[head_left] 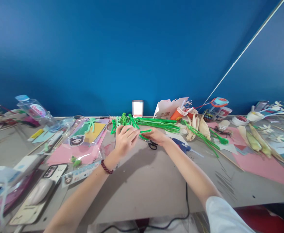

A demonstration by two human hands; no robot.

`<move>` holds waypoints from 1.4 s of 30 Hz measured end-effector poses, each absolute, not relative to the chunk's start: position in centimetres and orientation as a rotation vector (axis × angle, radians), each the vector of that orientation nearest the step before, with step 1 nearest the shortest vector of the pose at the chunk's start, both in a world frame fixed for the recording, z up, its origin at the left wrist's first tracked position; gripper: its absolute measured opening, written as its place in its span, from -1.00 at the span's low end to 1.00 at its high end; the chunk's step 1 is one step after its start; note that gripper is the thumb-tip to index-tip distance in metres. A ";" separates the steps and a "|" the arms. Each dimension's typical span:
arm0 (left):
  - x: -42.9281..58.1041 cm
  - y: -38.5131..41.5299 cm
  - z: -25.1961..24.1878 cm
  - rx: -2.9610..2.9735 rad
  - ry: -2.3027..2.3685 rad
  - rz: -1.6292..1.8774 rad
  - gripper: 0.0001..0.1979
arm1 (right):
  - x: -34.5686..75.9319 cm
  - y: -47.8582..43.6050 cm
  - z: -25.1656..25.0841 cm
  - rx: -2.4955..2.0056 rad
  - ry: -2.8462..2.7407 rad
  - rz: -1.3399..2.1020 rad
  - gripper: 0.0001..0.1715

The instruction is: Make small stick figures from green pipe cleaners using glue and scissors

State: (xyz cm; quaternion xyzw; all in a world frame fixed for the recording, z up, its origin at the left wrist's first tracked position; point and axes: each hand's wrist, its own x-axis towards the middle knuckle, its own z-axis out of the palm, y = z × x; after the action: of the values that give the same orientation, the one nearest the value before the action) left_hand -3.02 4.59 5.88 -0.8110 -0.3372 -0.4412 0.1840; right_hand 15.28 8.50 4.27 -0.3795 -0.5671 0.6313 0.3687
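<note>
Over the middle of the desk, my left hand [126,139] has its fingers bent together at the left end of a short green pipe cleaner [146,131]. Close by on the right, my right hand [156,136] pinches the same piece from its other side; its fingertips are partly hidden. Black-handled scissors [153,145] lie just under my right hand. Twisted green pipe-cleaner shapes [124,118] stand behind my left hand. A bundle of straight green pipe cleaners [160,124] rests behind both hands, against the wall side.
At right are a blue glue gun [182,144], dried corn husks [200,127], an orange paper cup [178,114] and pink paper [263,168]. On the left lie a clear bottle [33,108], a plastic sleeve of coloured paper [83,142] and a phone [38,194]. A blue wall [122,58] rises behind.
</note>
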 end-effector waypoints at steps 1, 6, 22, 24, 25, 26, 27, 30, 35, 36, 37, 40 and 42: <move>-3.0 4.7 5.9 -2.295 -0.996 -1.256 -0.85 | 15.2 8.5 4.2 -0.982 -1.438 1.604 -0.67; -2.9 5.1 6.2 -2.405 -1.068 -1.211 -0.90 | 15.6 8.8 4.6 -1.087 -1.455 1.379 -0.82; -3.0 5.0 5.8 -2.220 -1.182 -1.269 -0.87 | 13.9 6.6 5.9 -1.148 -1.693 0.985 -0.72; -2.8 5.0 5.9 -2.230 -1.214 -1.286 -0.87 | 13.8 6.3 6.0 -1.145 -1.731 0.860 -0.69; -2.8 5.0 6.0 -2.242 -1.222 -1.290 -0.88 | 13.8 6.2 6.1 -1.147 -1.737 0.811 -0.69; -2.7 5.0 6.0 -2.255 -1.225 -1.294 -0.88 | 13.8 6.1 6.1 -1.153 -1.735 0.778 -0.70; -2.7 5.0 6.0 -2.268 -1.225 -1.297 -0.88 | 13.9 6.1 6.1 -1.164 -1.730 0.762 -0.72; -2.7 5.0 6.0 -2.300 -1.221 -1.296 -0.87 | 14.2 6.3 6.1 -1.186 -1.715 0.754 -0.78; -2.8 5.2 5.8 -2.306 -1.240 -1.297 -0.88 | 14.3 6.7 5.8 -1.183 -1.722 0.713 -0.79; -2.8 5.2 5.7 -2.297 -1.236 -1.298 -0.88 | 14.3 6.7 5.7 -1.180 -1.729 0.709 -0.77; -2.8 5.2 5.7 -2.281 -1.234 -1.300 -0.88 | 14.2 6.6 5.6 -1.176 -1.744 0.700 -0.75; -2.9 5.2 5.6 -2.235 -1.247 -1.293 -0.87 | 13.8 6.2 5.4 -1.153 -1.839 0.604 -0.70; -2.9 5.2 5.5 -2.219 -1.256 -1.267 -0.87 | 13.4 5.8 5.4 -1.157 -1.927 0.470 -0.69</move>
State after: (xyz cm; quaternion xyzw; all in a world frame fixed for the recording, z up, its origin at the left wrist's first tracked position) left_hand -2.90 5.20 5.51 -0.7709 -0.4364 -0.4401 0.1469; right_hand 13.41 5.79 5.41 -0.4597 -0.7653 0.1866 0.4102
